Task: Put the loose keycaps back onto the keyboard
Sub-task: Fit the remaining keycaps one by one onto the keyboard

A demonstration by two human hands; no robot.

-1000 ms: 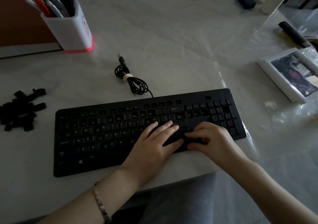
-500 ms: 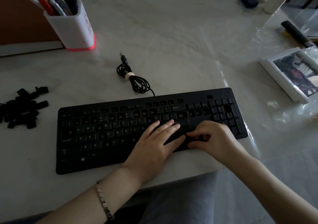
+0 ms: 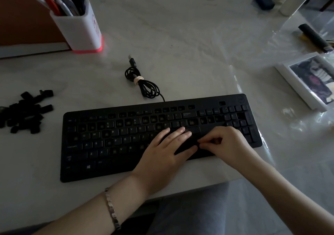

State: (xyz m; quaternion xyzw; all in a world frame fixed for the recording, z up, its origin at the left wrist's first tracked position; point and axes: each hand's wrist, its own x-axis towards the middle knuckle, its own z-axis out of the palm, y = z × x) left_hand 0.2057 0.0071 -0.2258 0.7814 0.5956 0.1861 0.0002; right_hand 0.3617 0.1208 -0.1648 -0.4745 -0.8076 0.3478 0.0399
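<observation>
A black keyboard lies on the white table, with several sockets bare among its keys. A heap of loose black keycaps sits on the table to its left. My left hand rests on the keyboard's right-centre, fingers straight on the keys and thumb along the lower rows. My right hand is just right of it, fingers curled, thumb and forefinger pinching the end of a wide dark keycap that lies between the two hands. How the keycap sits in its socket is too dark to tell.
The keyboard's coiled cable lies behind it. A white pen holder stands at the back left. A framed picture and crinkled clear plastic are to the right. The table's front edge runs right below the keyboard.
Both hands stay on the same spot of the keyboard. My right hand's fingertips have drawn closer together beside my left thumb.
</observation>
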